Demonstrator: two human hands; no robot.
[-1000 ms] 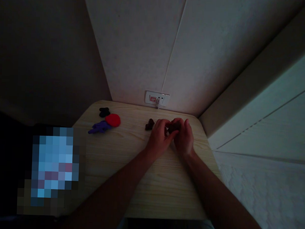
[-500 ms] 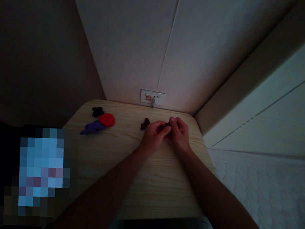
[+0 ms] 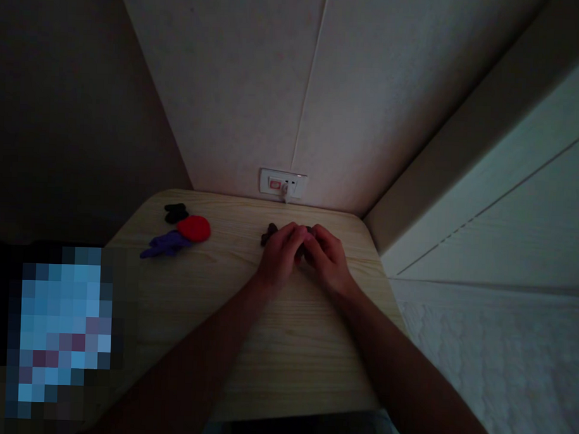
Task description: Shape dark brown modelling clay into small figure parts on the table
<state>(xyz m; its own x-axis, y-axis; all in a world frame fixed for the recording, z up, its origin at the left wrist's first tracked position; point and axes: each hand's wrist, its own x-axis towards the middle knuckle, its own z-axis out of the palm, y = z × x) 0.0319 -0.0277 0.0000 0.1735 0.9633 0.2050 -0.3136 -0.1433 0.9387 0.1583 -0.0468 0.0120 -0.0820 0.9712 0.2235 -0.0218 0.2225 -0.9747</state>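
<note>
My left hand [image 3: 279, 254] and my right hand [image 3: 327, 255] meet over the far middle of a light wooden table [image 3: 247, 342], fingers curled together around a small dark piece that is almost wholly hidden. Another small dark brown piece [image 3: 268, 234] lies on the table just left of my left hand. The light is dim, so what my fingers grip is hard to make out.
At the far left of the table lie a red round piece [image 3: 193, 228], a purple piece [image 3: 165, 244] and a small black piece [image 3: 175, 212]. A wall socket [image 3: 281, 183] sits behind the table. A blurred bright patch [image 3: 60, 323] is at lower left; a white panel stands on the right.
Both hands have drawn closer together and lowered towards the table, closing over the small dark piece. The view has shifted slightly, moving everything a little left.
</note>
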